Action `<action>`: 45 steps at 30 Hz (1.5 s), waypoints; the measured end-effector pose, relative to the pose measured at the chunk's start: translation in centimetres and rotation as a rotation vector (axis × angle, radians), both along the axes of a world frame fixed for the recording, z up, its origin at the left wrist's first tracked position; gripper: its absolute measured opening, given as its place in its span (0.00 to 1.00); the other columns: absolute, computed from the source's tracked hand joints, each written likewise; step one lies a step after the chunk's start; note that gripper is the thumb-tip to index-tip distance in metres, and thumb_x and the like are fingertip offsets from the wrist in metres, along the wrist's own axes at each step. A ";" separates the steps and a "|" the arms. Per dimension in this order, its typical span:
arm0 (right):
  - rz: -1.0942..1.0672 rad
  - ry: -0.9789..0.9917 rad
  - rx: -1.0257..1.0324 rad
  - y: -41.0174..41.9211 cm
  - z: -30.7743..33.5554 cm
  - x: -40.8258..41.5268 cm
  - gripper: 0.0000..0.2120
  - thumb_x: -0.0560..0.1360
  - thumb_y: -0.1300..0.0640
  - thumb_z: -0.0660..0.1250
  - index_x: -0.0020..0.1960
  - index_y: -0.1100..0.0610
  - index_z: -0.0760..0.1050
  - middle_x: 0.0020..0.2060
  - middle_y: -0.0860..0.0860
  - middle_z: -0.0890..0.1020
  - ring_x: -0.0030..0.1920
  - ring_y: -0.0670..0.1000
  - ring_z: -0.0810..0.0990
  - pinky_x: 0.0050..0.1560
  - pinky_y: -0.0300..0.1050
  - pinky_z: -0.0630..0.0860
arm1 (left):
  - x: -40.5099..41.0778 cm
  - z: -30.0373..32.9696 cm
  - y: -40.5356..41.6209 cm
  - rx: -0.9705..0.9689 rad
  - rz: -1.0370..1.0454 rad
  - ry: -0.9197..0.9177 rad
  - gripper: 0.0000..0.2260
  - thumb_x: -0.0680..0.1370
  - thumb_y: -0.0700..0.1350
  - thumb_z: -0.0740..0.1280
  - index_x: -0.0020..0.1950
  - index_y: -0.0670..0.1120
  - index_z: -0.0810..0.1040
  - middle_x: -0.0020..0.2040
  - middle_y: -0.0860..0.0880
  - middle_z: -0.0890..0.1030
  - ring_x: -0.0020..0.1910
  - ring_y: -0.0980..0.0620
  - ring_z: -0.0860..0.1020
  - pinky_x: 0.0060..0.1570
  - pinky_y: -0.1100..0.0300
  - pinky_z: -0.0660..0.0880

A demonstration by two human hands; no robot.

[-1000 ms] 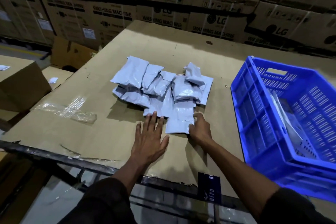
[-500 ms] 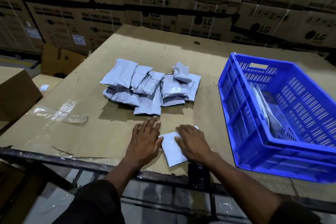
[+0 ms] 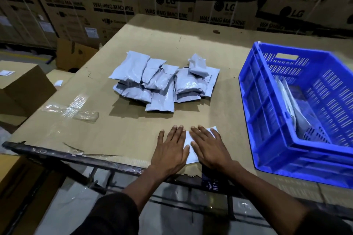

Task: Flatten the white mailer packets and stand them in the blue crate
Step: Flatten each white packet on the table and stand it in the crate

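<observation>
The white mailer packets (image 3: 162, 82) are of glossy, wrinkled plastic film, the blue crate (image 3: 267, 112) is smooth moulded plastic, and the table top (image 3: 133, 124) is matt brown cardboard.

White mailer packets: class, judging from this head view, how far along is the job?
Done: a few flattened packets already stand in the blue crate. In hand: the left hand and right hand press one packet flat on the cardboard tabletop. Left: the pile of packets beyond, untouched, so most remains.
</observation>
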State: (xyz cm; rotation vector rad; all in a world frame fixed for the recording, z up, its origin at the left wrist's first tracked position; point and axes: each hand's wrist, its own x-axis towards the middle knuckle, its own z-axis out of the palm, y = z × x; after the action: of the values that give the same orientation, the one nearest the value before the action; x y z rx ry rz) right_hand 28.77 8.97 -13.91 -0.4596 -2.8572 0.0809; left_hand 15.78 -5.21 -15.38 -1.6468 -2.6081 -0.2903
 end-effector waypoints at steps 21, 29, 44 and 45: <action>-0.031 -0.032 -0.006 0.4 -1.2 -0.2 0.26 0.85 0.47 0.45 0.76 0.53 0.68 0.75 0.48 0.68 0.78 0.50 0.62 0.74 0.64 0.58 | 0.6 -0.6 0.9 -0.014 -0.024 0.060 0.28 0.81 0.56 0.53 0.77 0.44 0.73 0.78 0.47 0.71 0.76 0.48 0.70 0.71 0.39 0.57; -0.011 -0.089 -0.038 1.1 -0.4 0.3 0.30 0.84 0.42 0.41 0.76 0.55 0.68 0.76 0.50 0.67 0.77 0.50 0.64 0.74 0.57 0.54 | 0.8 0.0 0.6 -0.079 -0.027 0.018 0.27 0.82 0.56 0.53 0.75 0.44 0.75 0.78 0.46 0.71 0.76 0.47 0.70 0.70 0.38 0.57; -0.009 -0.156 -0.134 1.2 0.4 1.2 0.35 0.80 0.36 0.31 0.81 0.48 0.53 0.81 0.45 0.52 0.80 0.47 0.46 0.78 0.52 0.41 | 1.3 1.6 0.6 -0.191 0.010 -0.071 0.36 0.78 0.62 0.33 0.85 0.51 0.51 0.85 0.51 0.47 0.84 0.45 0.45 0.78 0.36 0.45; -0.003 -0.165 -0.130 1.4 0.5 1.2 0.35 0.80 0.36 0.30 0.81 0.47 0.52 0.81 0.45 0.50 0.80 0.48 0.45 0.78 0.53 0.41 | 1.1 1.6 0.6 -0.195 0.003 -0.074 0.36 0.78 0.62 0.33 0.85 0.51 0.52 0.85 0.50 0.47 0.84 0.45 0.45 0.78 0.36 0.45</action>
State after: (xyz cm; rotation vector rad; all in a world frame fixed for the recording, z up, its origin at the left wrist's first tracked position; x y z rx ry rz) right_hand 30.00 10.35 -13.45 -0.5190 -3.0248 0.2407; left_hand 16.91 -4.57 -13.80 -1.7199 -2.7718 -0.1015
